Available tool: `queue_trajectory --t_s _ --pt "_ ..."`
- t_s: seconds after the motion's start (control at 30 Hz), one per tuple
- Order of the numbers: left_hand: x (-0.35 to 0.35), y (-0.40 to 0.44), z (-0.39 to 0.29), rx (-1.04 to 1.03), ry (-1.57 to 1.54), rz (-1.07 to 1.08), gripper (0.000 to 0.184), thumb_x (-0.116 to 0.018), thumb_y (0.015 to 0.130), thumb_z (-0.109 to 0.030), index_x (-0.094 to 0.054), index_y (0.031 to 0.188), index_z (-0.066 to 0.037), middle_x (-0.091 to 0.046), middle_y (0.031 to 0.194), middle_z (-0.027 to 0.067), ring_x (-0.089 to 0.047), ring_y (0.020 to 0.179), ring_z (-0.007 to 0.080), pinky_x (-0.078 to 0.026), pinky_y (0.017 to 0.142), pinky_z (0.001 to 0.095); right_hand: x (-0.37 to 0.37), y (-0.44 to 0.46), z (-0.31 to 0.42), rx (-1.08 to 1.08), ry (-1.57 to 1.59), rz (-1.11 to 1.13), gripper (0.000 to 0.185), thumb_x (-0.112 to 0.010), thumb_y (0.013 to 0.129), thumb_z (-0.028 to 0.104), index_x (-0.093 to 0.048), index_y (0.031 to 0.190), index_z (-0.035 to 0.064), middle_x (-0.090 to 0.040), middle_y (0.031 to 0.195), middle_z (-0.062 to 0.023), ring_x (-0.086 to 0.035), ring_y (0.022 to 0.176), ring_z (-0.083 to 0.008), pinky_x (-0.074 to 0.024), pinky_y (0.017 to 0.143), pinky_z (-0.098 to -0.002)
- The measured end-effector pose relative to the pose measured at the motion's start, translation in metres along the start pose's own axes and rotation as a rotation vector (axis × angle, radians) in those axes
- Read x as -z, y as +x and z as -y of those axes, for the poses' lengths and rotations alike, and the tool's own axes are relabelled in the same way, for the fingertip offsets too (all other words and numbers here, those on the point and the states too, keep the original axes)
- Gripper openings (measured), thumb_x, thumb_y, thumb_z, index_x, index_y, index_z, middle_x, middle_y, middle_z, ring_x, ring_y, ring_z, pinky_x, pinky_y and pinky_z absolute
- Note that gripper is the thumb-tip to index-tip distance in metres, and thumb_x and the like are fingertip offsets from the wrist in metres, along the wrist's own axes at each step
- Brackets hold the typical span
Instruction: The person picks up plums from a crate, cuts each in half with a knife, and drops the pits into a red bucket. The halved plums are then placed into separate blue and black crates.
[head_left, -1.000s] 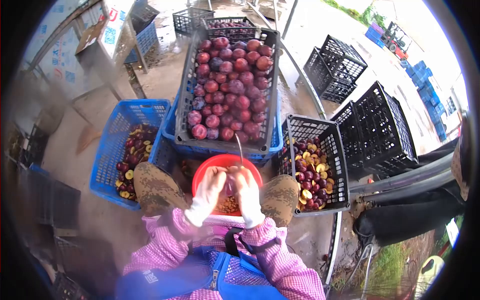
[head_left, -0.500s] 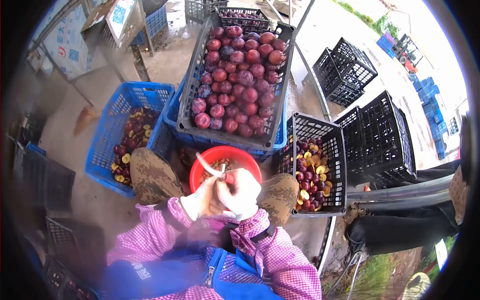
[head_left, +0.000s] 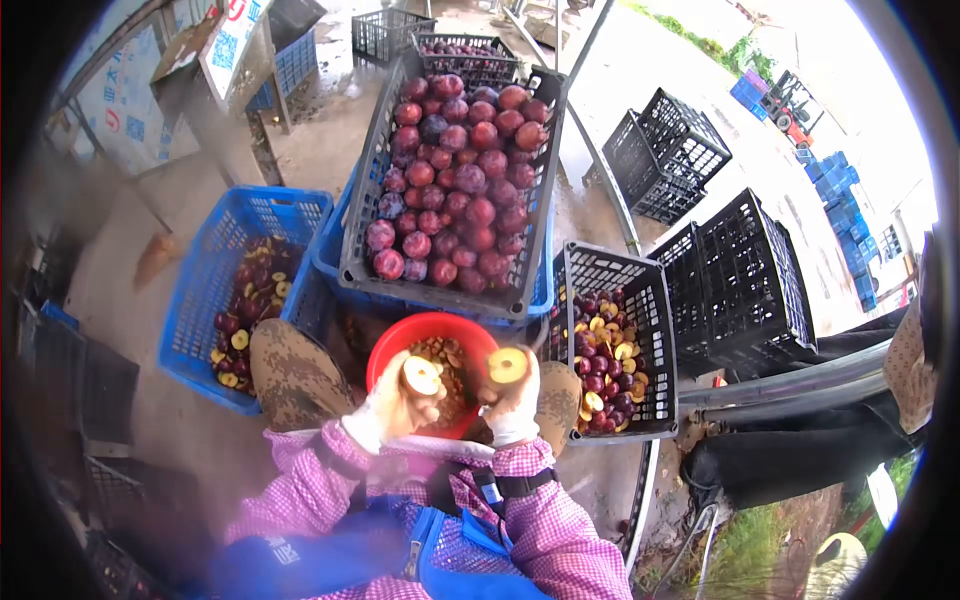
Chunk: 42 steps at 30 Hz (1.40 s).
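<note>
The left hand (head_left: 398, 408) holds one plum half (head_left: 421, 376), the right hand (head_left: 516, 408) a second half (head_left: 507, 366), cut faces showing — both near the red bowl (head_left: 402, 335); each half is likely light, soft and juice-slick, best cradled by its skin side; the undersides of both grips are hidden; anything else in the right hand is too blurred to tell.
</note>
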<state>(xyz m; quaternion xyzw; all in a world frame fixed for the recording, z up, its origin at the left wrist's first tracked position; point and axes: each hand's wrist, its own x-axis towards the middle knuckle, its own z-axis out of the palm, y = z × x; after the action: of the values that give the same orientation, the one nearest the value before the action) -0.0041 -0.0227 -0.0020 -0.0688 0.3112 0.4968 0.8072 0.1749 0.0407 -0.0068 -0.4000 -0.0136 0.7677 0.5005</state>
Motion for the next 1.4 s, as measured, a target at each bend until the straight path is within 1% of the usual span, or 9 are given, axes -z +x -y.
queue_trajectory --t_s 0.13,0.83,1.0,1.03,1.1,1.17,1.2,1.27,1.4 --pt "0.03 0.002 0.008 -0.042 -0.094 0.108 0.047 -0.041 0.093 -0.05 -0.057 0.107 -0.008 -0.063 0.088 0.0155 -0.061 0.067 0.0242 -0.05 0.065 0.0378 0.008 0.019 -0.005 -0.076 0.089 0.019 0.042 -0.049 0.087 0.049 -0.058 0.088 0.0078 -0.064 0.074 -0.008 -0.037 0.04 -0.0097 -0.0256 0.035 -0.0207" --pt "0.021 0.011 0.009 -0.178 0.005 0.303 0.047 -0.055 0.089 -0.045 -0.054 0.119 -0.009 -0.062 0.107 0.0102 -0.061 0.084 0.023 -0.05 0.078 0.0397 0.01 0.0 0.006 -0.232 0.099 0.206 0.041 -0.048 0.09 0.045 -0.057 0.097 0.005 -0.065 0.078 -0.0115 -0.041 0.043 -0.0114 -0.0296 0.036 -0.0215" --pt "-0.084 0.049 0.032 -0.371 0.418 0.4 0.053 -0.052 0.092 -0.043 -0.038 0.134 -0.014 -0.054 0.119 0.0081 -0.053 0.113 0.0202 -0.048 0.088 0.0399 -0.012 -0.027 0.085 0.733 -0.184 -0.284 0.032 -0.044 0.093 0.043 -0.054 0.095 0.0124 -0.057 0.075 -0.0013 -0.055 0.062 -0.0101 -0.0451 0.056 -0.0245" --pt "-0.111 0.061 0.038 -0.268 0.588 0.301 0.062 -0.054 0.09 -0.047 -0.03 0.139 -0.017 -0.048 0.125 0.0095 -0.049 0.115 0.019 -0.042 0.094 0.0378 0.01 -0.041 0.1 1.12 -0.732 -0.27 0.032 -0.044 0.093 0.041 -0.054 0.099 0.0114 -0.055 0.078 -0.0018 -0.054 0.068 -0.0101 -0.0461 0.062 -0.0258" --pt "-0.136 0.042 0.032 -0.515 0.705 0.5 0.065 -0.057 0.09 -0.04 -0.026 0.141 -0.013 -0.044 0.125 0.0079 -0.046 0.114 0.0174 -0.037 0.099 0.0348 0.017 -0.059 0.147 0.925 -0.426 -0.485 0.033 -0.047 0.09 0.038 -0.052 0.107 0.0101 -0.055 0.095 -0.0027 -0.043 0.059 -0.008 -0.0355 0.05 -0.0199" --pt "-0.145 0.054 -0.003 -0.617 1.082 0.281 0.066 -0.062 0.089 -0.03 -0.026 0.141 -0.009 -0.043 0.125 0.0087 -0.045 0.114 0.0187 -0.036 0.1 0.0327 0.035 -0.069 0.171 1.041 -0.4 -0.747 0.037 -0.051 0.087 0.041 -0.052 0.108 0.0112 -0.053 0.102 -0.0011 -0.031 0.052 -0.0035 -0.025 0.043 -0.018" --pt "-0.114 0.086 -0.024 -0.744 1.119 0.18 0.065 -0.064 0.087 -0.023 -0.03 0.139 -0.007 -0.046 0.125 0.011 -0.046 0.114 0.0205 -0.037 0.099 0.0333 0.067 -0.07 0.168 1.235 -0.487 -0.474 0.03 -0.052 0.089 0.038 -0.053 0.107 0.0142 -0.054 0.104 0.0006 -0.032 0.055 -0.0025 -0.0236 0.044 -0.0182" --pt "-0.082 0.091 -0.07 -1.195 1.501 -0.282 0.054 -0.066 0.084 -0.025 -0.043 0.126 -0.001 -0.053 0.114 0.0171 -0.052 0.107 0.0273 -0.042 0.093 0.0376 0.079 -0.073 0.166 1.041 -0.373 -0.542 0.034 -0.052 0.091 0.043 -0.054 0.106 0.0133 -0.054 0.097 0.0027 -0.031 0.054 -0.0016 -0.023 0.044 -0.0172" --pt "-0.013 0.115 -0.14 -1.049 1.889 -0.875 0.048 -0.06 0.083 -0.026 -0.04 0.12 -0.004 -0.052 0.111 0.026 -0.056 0.096 0.0407 -0.047 0.082 0.0466 0.071 -0.062 0.123 0.777 -0.388 -0.51 0.027 -0.049 0.092 0.036 -0.055 0.096 0.0104 -0.051 0.084 0.0043 -0.031 0.05 -0.0012 -0.0226 0.041 -0.0169"
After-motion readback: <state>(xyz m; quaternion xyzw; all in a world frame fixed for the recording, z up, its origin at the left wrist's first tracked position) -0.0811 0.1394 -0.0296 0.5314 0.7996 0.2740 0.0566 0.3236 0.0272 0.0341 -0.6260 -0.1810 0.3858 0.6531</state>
